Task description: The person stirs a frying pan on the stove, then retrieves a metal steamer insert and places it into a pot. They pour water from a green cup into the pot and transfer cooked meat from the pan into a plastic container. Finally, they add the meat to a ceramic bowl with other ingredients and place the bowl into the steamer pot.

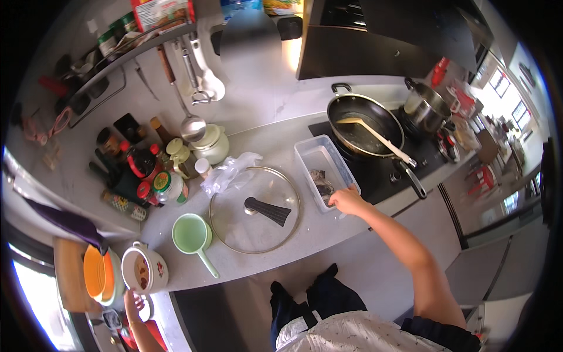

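At the near end of a clear plastic container (301, 166) is my right hand (346, 200). Its fingers reach over the rim and touch or nearly touch a dark, wet piece of food (323, 181), perhaps fish, lying inside. The fingertips hide that end of the piece, so I cannot tell whether they grip it. My left hand (133, 303) is low at the left, fingers apart, beside a white pot (157, 273) with a flower print. Brownish pieces of food (141, 273) lie in that pot.
A wok (367, 103) holds a spatula (380, 138) on the black cooktop, beside a steel pot (426, 103). A glass lid (233, 229) and a green ladle (191, 233) lie on the counter (259, 268). Jars (169, 187) and an orange basin (94, 273) stand left.
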A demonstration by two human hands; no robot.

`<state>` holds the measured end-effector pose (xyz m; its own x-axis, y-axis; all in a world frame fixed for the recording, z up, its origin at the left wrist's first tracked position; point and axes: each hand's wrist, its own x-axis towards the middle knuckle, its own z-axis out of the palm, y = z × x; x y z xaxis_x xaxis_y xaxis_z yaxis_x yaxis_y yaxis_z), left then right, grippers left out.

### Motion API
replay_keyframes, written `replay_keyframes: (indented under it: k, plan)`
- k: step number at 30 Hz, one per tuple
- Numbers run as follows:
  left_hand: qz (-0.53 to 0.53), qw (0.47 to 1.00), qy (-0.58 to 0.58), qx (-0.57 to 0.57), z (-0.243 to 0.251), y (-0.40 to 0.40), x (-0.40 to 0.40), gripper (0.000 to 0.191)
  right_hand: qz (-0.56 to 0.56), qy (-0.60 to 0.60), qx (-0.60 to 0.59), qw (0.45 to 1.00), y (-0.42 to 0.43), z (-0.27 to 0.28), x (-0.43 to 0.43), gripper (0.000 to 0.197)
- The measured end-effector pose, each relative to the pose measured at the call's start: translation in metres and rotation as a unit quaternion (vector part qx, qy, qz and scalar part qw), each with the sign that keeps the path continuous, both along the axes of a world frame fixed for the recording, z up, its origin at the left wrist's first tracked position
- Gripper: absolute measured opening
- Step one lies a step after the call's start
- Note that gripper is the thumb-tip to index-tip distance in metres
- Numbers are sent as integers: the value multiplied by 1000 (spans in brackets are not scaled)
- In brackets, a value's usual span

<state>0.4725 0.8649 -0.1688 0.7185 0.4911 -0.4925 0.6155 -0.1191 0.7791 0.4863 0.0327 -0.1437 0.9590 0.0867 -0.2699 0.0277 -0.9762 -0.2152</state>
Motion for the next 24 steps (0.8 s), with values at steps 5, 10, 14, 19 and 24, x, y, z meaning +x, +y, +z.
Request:
replay_keyframes:
  k: [5, 10, 14, 19, 24]
  plan:
    - [-46, 983, -1, -177, -10, 8, 19, 39, -105, 53, -13, 993, 12, -30, 41, 39]
    - [-47, 969, -72, -231, -5, 3, 17, 33, -97, -66, -68, 991, -3, -29, 63, 50]
    - [11, 985, -36, -168, -12, -6, 21, 29, -95, -123, -19, 988, -7, -26, 75, 54]
    - [98, 978, -92, -161, 3, -32, -12, 39, -87, -46, -36, 994, 13, -19, 100, 69]
    - [132, 982, -62, -120, 31, -69, -44, 35, -25, 71, -28, 997, -3, -35, 90, 63]
